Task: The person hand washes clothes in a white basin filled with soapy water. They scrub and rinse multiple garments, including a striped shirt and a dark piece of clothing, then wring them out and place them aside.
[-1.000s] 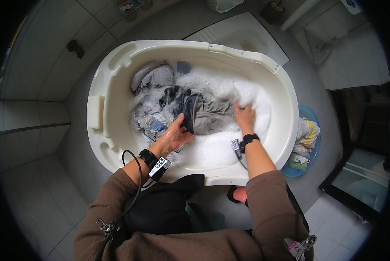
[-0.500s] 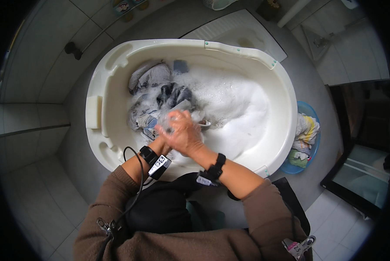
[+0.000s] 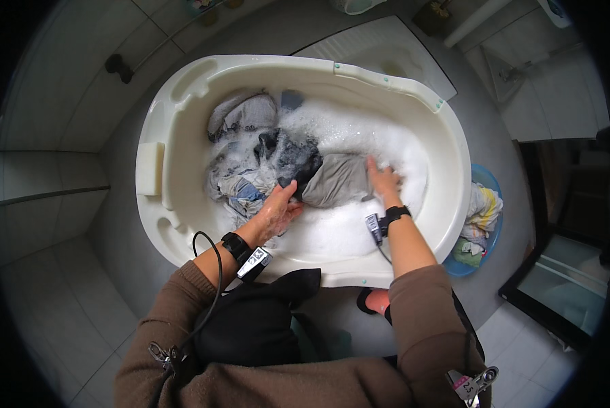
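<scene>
A grey wet cloth [image 3: 340, 179] lies spread over white foam in a cream plastic tub [image 3: 458, 163]. At the cloth's left end is my left hand [image 3: 277, 209], thumb and fingers apart, the thumb near a dark wet garment [image 3: 297, 158]. My right hand [image 3: 385, 182] is at the cloth's right edge, fingers spread and touching it, some fingertips partly in the foam. Left of these, a heap of soaked clothes holds a grey garment [image 3: 250, 114] at the back and a pale and blue one [image 3: 245, 193] nearer me.
A blue basin [image 3: 498, 197] with folded cloths [image 3: 478, 217] stands on the floor right of the tub. A pale block [image 3: 150, 168] sits on the tub's left rim. Beyond the tub is a white floor basin [image 3: 414, 58]. A black-framed glass panel [image 3: 563, 279] is at the right.
My hands were together over the heap, rubbing close. They have parted, the right one moving right, and the grey cloth now lies stretched out between them.
</scene>
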`<state>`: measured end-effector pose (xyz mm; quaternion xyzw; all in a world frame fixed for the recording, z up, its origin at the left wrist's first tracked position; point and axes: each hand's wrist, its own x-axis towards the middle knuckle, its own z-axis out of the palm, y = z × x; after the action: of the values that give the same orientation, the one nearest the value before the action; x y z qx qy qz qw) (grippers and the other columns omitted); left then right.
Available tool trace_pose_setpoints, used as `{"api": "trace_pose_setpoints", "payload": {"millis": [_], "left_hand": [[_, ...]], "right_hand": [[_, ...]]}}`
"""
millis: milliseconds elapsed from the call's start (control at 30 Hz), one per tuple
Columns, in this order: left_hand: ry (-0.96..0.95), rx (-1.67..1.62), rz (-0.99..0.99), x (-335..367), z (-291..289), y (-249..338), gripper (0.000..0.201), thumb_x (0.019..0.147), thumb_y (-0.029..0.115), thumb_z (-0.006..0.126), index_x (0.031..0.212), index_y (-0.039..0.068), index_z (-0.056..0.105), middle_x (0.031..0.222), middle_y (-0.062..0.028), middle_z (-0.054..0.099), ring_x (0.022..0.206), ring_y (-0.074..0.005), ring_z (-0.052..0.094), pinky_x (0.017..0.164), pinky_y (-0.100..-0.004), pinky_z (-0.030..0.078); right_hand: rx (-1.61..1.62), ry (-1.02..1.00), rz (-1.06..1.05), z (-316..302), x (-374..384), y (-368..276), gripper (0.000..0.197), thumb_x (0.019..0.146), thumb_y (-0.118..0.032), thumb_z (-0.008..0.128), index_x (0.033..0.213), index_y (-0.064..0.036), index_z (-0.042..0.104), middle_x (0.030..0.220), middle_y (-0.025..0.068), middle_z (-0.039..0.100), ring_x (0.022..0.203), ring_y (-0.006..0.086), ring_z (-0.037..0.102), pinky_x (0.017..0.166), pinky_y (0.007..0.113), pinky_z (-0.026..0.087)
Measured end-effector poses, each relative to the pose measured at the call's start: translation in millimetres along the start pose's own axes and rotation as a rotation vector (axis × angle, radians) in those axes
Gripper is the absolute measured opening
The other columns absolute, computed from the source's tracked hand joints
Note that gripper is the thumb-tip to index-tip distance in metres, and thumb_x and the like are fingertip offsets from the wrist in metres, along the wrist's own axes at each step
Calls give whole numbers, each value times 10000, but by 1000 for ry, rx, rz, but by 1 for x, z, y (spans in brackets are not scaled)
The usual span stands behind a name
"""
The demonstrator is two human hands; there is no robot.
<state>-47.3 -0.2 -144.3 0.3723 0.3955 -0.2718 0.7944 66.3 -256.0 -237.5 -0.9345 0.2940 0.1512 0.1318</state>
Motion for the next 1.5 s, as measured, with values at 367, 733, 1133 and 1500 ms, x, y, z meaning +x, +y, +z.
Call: {"api": "trace_pose_setpoints", "payload": {"millis": [367, 733, 1133, 1500], "left_hand": [[-686, -744, 361, 19, -8, -21, 525, 901, 569, 570, 1168, 118, 608, 1171, -90, 627, 1009, -222, 639, 877, -382, 539], [-231, -217, 51, -1, 22, 4, 270, 983, 269, 527, 1137, 70, 625, 1067, -39, 671, 1004, -183, 629, 911, -375, 511], [34, -298, -230, 4, 1, 9, 828, 896, 598, 567, 1485, 88, 285, 1568, -115, 234, 1413, -341, 259, 1155, -534, 220], [-366, 209, 358, 5, -18, 5, 398, 974, 358, 548, 1274, 96, 558, 1262, -99, 587, 1186, -233, 552, 992, -383, 481]], "right_hand": [[581, -315, -1114, -80, -220, -79, 277, 746, -335, 739, 762, -61, 703, 1191, 93, 594, 1096, 333, 507, 918, 419, 449], [398, 15, -890, -55, -93, -108, 465, 847, -493, 633, 697, -56, 678, 897, 109, 645, 800, 350, 619, 678, 454, 509], [318, -599, -256, 4, -45, -16, 988, 726, -569, 682, 1386, 101, 379, 1399, 314, 395, 1257, 363, 435, 1038, 442, 361], [679, -211, -1191, -94, -222, -96, 250, 774, -337, 734, 833, -95, 742, 1125, 48, 598, 1080, 279, 495, 963, 415, 409]]}}
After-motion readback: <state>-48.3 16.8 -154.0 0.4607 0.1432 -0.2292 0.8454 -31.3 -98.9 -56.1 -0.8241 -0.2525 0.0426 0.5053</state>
